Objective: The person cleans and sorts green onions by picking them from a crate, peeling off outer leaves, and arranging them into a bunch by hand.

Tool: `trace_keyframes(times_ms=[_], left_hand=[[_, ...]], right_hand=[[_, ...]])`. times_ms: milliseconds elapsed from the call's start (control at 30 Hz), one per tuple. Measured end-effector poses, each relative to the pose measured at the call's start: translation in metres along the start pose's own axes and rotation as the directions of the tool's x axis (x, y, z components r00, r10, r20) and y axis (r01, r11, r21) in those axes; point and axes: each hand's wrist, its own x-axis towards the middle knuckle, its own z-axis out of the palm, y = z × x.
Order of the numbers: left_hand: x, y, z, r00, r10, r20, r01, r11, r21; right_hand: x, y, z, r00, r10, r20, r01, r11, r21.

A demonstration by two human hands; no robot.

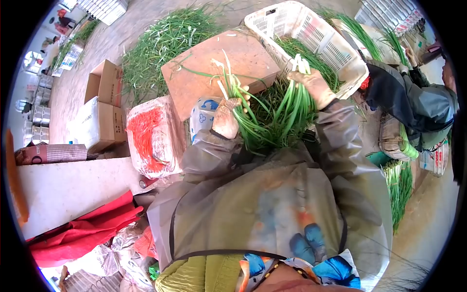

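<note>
My left hand [226, 119] is closed round a small, loose bunch of green onions [233, 90], their pale stems sticking up unevenly and their leaves drooping over my lap. In my right hand [315, 88], a thicker bunch of green onions [294, 109] is gripped near its white root ends, which show above the fingers. Its long green leaves hang down and meet those from the left. Beneath both hands lies a dark heap of leaves, partly hidden. Just beyond them is a reddish-brown board [219, 63] with a few stray stalks on it.
A white plastic crate [340, 53] holding greens stands beyond my right hand. A large pile of greens [165, 44] lies on the floor at far left. Red ties [147, 138] rest on a package at left, near cardboard boxes [104, 121]. Another person [413, 107] sits at right.
</note>
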Motion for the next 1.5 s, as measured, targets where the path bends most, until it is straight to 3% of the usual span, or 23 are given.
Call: trace_keyframes(times_ms=[100,133,200,333,400,467,533,600,667,767,800,867,933,1000,1067,1133,1167,1200,1300,1333,1400,1467,1500], left_hand=[[0.002,-0.002,-0.002,0.996,-0.039,0.08,0.04,0.999,-0.022],[0.003,-0.003,0.001,0.992,-0.031,0.122,0.031,1.0,0.002],[0.006,-0.006,0.002,0.991,-0.055,0.124,0.052,0.998,0.026],[0.004,-0.016,0.014,0.985,-0.093,0.148,0.084,0.994,0.066],[-0.002,-0.015,0.025,0.987,-0.154,0.033,0.149,0.981,0.12],[-0.005,-0.015,0.026,0.989,-0.133,0.059,0.126,0.986,0.105],[-0.005,-0.012,0.014,0.991,-0.131,0.037,0.123,0.98,0.157],[-0.003,-0.01,0.005,0.994,-0.105,0.013,0.1,0.974,0.202],[-0.003,-0.01,0.001,0.997,-0.065,-0.039,0.07,0.988,0.141],[0.0,-0.009,-0.003,0.996,-0.075,-0.056,0.083,0.986,0.144],[0.0,-0.01,-0.003,0.995,-0.078,-0.054,0.085,0.986,0.143],[0.004,-0.013,0.005,0.997,-0.077,-0.016,0.078,0.981,0.177],[0.003,-0.016,0.017,0.993,-0.105,-0.046,0.112,0.977,0.18],[0.005,-0.023,0.014,0.992,-0.089,0.087,0.07,0.977,0.202],[0.011,-0.026,0.01,0.998,-0.027,0.06,0.006,0.944,0.331],[0.017,-0.027,0.006,0.974,0.193,-0.117,-0.111,0.862,0.494],[0.02,-0.025,-0.005,0.973,0.178,-0.148,-0.089,0.879,0.468],[0.023,-0.019,-0.011,0.97,0.1,-0.221,0.004,0.903,0.429],[0.016,-0.013,-0.012,0.981,0.055,-0.185,0.012,0.939,0.345],[0.014,-0.015,-0.008,0.989,0.047,-0.14,0.004,0.938,0.345],[0.013,-0.021,0.007,0.998,0.025,-0.066,0.003,0.923,0.384],[0.012,-0.034,0.014,0.995,0.098,-0.024,-0.079,0.901,0.426],[0.013,-0.036,0.012,0.99,0.14,-0.017,-0.114,0.863,0.493]], right_hand=[[-0.017,-0.007,-0.01,0.989,-0.145,0.043,0.139,0.984,0.112],[-0.023,-0.01,-0.012,0.986,-0.136,0.097,0.11,0.965,0.237],[-0.028,-0.019,-0.003,0.975,-0.209,0.08,0.189,0.96,0.208],[-0.034,-0.035,0.04,0.983,-0.037,0.179,0.032,0.999,0.03],[-0.023,-0.023,0.057,0.967,0.014,0.256,-0.026,0.999,0.045],[-0.03,-0.033,0.06,0.928,0.006,0.373,-0.085,0.977,0.196],[-0.016,-0.018,0.052,0.935,-0.04,0.353,0.034,0.999,0.023],[-0.023,-0.035,0.04,0.935,-0.008,0.355,-0.051,0.986,0.158],[-0.031,-0.045,0.023,0.948,-0.192,0.254,0.08,0.916,0.392],[-0.022,-0.04,0.015,0.987,-0.12,0.11,0.103,0.983,0.152],[-0.023,-0.042,0.022,0.985,0.009,-0.174,-0.052,0.97,-0.238],[-0.025,-0.024,0.04,0.996,-0.043,-0.078,0.05,0.995,0.088],[-0.03,-0.024,0.064,0.993,-0.083,0.085,0.068,0.985,0.16],[-0.033,-0.02,0.076,0.95,0.092,0.297,-0.226,0.861,0.457],[-0.025,-0.013,0.077,0.96,0.128,0.251,-0.222,0.89,0.397],[-0.017,-0.006,0.071,0.997,-0.076,-0.001,0.076,0.989,0.128],[-0.003,0.011,0.057,0.995,-0.101,-0.026,0.099,0.835,0.541],[-0.002,0.004,0.047,0.973,-0.218,-0.074,0.226,0.838,0.497],[-0.011,-0.03,0.038,0.999,-0.032,-0.041,0.031,0.999,-0.037],[-0.009,-0.017,0.046,1.0,0.014,0.004,-0.014,0.997,-0.071],[-0.014,-0.014,0.071,0.988,-0.064,0.14,0.042,0.988,0.149],[-0.021,-0.012,0.08,0.974,0.134,0.181,-0.179,0.948,0.262],[-0.017,-0.004,0.084,0.997,0.056,0.053,-0.055,0.998,-0.023]])
